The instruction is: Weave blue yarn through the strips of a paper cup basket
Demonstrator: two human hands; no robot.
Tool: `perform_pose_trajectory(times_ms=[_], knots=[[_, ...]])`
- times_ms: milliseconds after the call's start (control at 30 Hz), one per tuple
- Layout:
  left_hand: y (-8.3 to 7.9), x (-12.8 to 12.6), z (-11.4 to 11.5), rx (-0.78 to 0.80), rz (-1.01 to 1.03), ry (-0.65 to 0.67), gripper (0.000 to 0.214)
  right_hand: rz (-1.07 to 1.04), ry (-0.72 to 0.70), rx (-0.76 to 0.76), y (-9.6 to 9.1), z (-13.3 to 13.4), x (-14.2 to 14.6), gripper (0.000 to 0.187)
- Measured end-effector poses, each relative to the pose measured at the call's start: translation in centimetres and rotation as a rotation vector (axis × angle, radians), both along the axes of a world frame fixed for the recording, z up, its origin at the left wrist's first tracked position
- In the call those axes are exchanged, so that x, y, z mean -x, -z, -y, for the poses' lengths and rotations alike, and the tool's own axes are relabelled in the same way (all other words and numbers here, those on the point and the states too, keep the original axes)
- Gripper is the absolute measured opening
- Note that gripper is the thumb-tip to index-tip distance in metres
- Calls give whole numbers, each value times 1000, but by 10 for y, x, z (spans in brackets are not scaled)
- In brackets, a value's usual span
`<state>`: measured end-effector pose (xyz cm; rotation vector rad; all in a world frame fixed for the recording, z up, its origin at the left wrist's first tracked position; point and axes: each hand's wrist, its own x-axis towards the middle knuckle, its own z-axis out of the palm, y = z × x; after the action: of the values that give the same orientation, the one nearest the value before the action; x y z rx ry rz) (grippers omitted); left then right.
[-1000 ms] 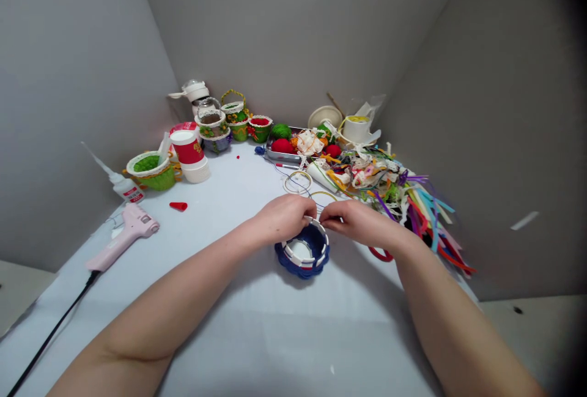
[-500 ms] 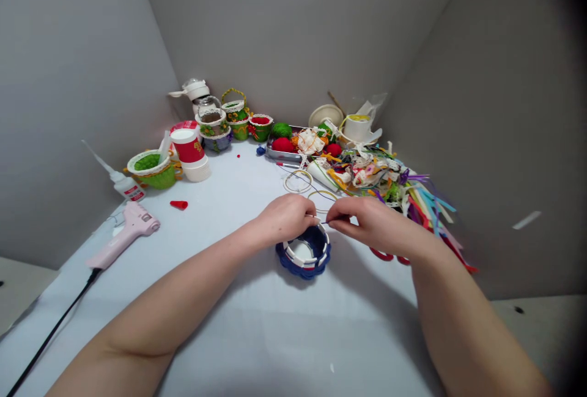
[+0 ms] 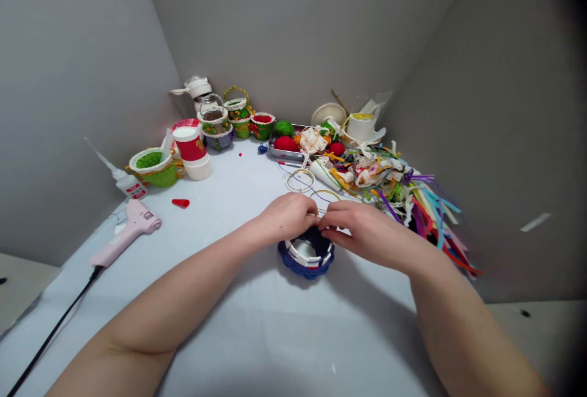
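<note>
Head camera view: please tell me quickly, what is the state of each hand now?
Left hand: closed, pinching a thin pale strip above the blue-and-white woven basket.
Right hand: fingers curled beside the strip; holding cannot be told.

room around the blue basket (image 3: 293,270), ribbon heap (image 3: 413,201) at right, glue gun (image 3: 131,222) left

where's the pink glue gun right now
In the head view, the pink hot glue gun lies at the left, just in front of the white glue bottle, with a small red scrap to its right and its black cord trailing toward the lower left.
</note>
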<state>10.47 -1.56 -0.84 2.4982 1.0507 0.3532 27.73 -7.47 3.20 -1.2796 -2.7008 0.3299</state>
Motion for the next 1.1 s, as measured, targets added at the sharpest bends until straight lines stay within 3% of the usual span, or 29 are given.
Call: perform_pose_trajectory(times_ms=[267, 700, 900, 1100], knots=[[0, 1, -1, 26, 5, -18, 21, -58, 81, 70, -3, -5, -24, 19], [-1, 1, 1, -9, -20, -14, 22, 37, 148, 166, 5, -11, -27, 19], [-9, 1, 8, -32, -120, 1, 18, 158, 141, 195, 23, -20, -20, 18], [-27, 5, 23, -109, -381, -47, 21, 49, 166, 185, 20, -18, -17, 18]])
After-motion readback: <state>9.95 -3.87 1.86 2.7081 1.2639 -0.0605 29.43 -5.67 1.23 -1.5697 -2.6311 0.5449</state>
